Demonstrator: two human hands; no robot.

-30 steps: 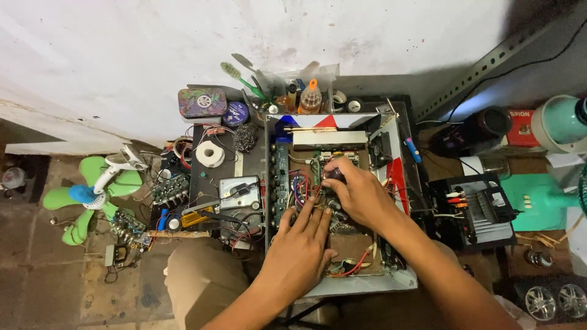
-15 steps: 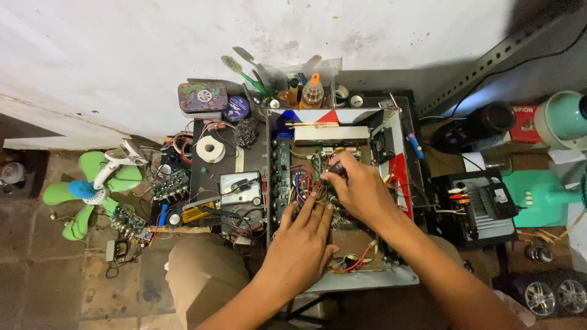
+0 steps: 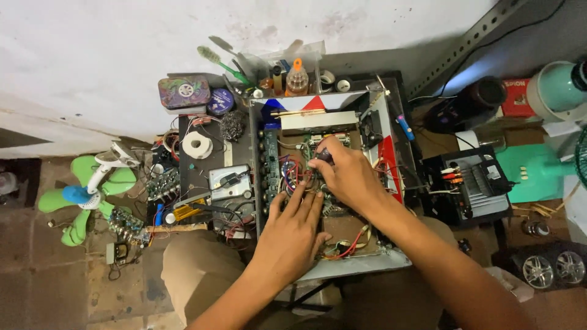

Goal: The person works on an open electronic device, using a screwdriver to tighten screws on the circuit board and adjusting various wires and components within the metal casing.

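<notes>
Cluttered workbench, left hand (image 3: 292, 235) flat, fingers spread on open amplifier chassis (image 3: 384, 261), right hand (image 3: 348, 177) pinching a small dark part

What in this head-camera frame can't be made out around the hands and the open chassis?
- Head view: the circuit boards under the left hand and right hand are covered by them.
- The small dark part at the right fingertips is too small to identify.
- The wiring is too tangled and fine to trace.
- The teal fan is cut off by the right edge.
- The open chassis has its near end hidden by the forearms.
</notes>
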